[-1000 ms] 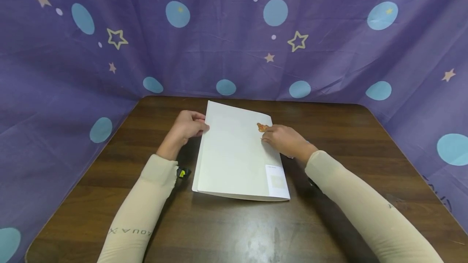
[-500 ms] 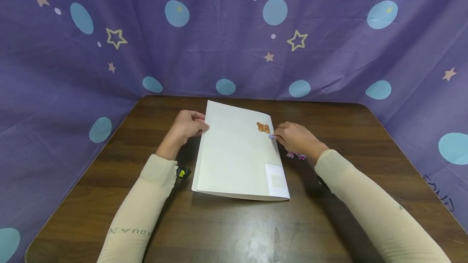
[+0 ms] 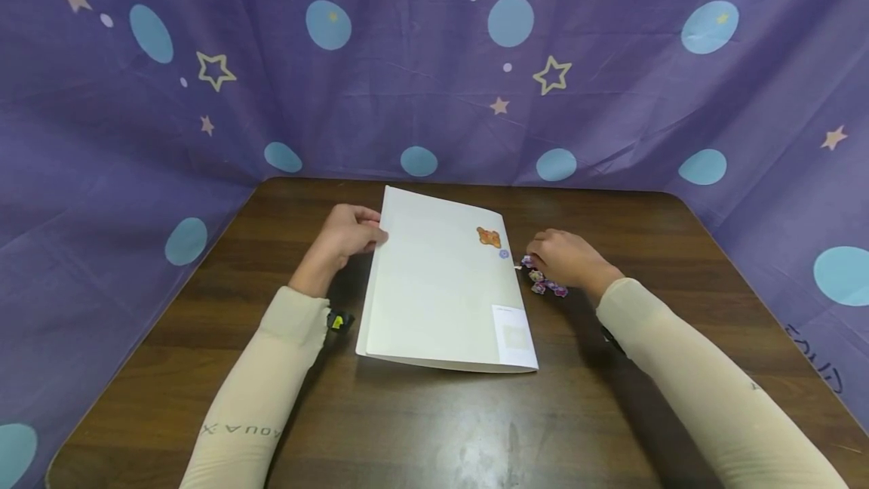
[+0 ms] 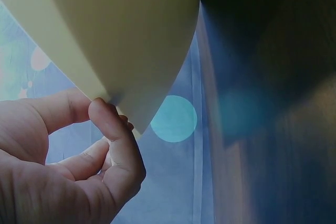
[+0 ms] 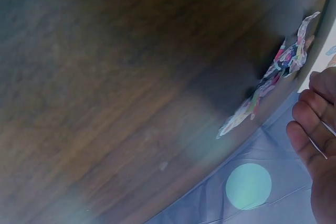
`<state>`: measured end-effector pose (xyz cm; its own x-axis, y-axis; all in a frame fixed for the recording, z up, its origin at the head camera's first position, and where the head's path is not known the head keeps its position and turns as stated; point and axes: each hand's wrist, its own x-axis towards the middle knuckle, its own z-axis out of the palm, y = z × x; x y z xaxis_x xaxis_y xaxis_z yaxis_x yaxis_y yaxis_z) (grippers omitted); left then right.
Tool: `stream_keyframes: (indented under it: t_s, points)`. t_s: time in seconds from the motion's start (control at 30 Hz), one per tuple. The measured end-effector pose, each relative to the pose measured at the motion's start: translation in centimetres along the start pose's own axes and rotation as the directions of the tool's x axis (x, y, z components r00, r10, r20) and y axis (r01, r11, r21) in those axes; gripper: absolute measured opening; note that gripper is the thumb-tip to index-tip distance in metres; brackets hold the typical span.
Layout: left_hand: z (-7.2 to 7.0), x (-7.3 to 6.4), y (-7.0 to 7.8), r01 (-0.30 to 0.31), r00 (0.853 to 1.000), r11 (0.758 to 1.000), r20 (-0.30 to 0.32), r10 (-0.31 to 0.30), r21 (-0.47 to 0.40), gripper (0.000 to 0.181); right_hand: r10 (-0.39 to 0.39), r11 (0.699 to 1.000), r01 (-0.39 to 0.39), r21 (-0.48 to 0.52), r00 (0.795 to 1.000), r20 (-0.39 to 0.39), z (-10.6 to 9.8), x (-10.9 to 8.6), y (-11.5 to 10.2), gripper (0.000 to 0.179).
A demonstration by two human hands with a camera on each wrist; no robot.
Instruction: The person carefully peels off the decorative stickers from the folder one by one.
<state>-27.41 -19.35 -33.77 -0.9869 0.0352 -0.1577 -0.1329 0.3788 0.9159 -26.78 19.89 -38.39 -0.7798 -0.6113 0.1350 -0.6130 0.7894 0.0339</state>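
A white folder (image 3: 434, 285) stands slightly bowed on the table, and my left hand (image 3: 353, 232) pinches its left edge between thumb and fingers. The left wrist view shows that grip on the folder's edge (image 4: 121, 35) up close. Near the folder's right edge are a brown bear sticker (image 3: 489, 238) and a small purple flower sticker (image 3: 504, 254). Just right of the folder, my right hand (image 3: 566, 256) has its fingertips at a small heap of colourful stickers (image 3: 538, 287). In the right wrist view its fingers (image 5: 303, 113) bend loosely beside the stickers (image 5: 268, 82).
The dark wooden table (image 3: 434, 429) spreads around the folder on all sides. A white label (image 3: 514, 336) sits at the folder's lower right corner. Behind the table hangs a purple curtain (image 3: 407, 59) with stars and blue dots.
My right hand has drawn back rightward from the folder to the sticker heap, uncovering the bear sticker and leaving the flower sticker at the folder's edge. The left hand keeps its grip.
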Motion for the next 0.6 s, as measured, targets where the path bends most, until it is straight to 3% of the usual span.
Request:
stream_keyframes:
  t_s: [0.6]
  points:
    - [-0.01, -0.07, 0.03, -0.006, 1.0, 1.0, 0.001, 0.006, -0.016, 0.039, 0.021, 0.999, -0.022, 0.031, 1.0, 0.017, 0.14, 0.82, -0.63, 0.011]
